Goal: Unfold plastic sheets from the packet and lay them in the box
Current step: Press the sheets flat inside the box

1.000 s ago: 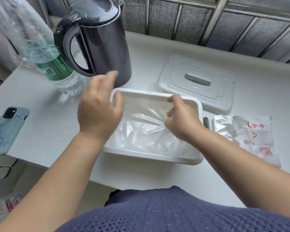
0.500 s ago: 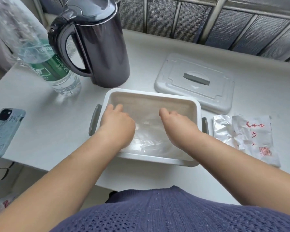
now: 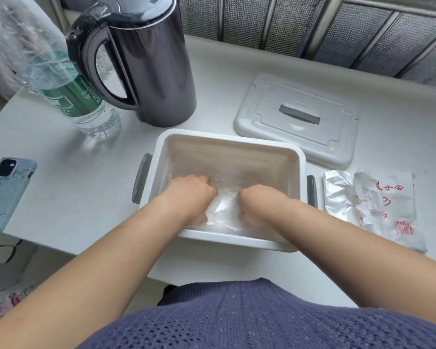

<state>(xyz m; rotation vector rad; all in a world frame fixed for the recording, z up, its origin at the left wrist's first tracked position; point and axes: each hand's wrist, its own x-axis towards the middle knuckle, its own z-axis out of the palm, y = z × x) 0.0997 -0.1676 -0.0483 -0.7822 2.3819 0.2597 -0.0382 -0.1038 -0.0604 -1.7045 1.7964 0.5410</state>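
Observation:
A white box with grey side handles stands at the table's near edge. A clear crinkled plastic sheet lies on its bottom. Both of my hands are down inside the box on the sheet. My left hand presses its left part and my right hand its right part, knuckles up, with a narrow strip of sheet between them. The fingertips are hidden under the hands. The torn packet, silver and white with red print, lies flat to the right of the box.
The box's lid lies behind it to the right. A dark kettle and a water bottle stand at the back left. A phone lies at the left table edge. A mesh window grille runs along the back.
My hands came down from above the box and pushed the sheet to its bottom. They have since drawn closer together and toward the near wall.

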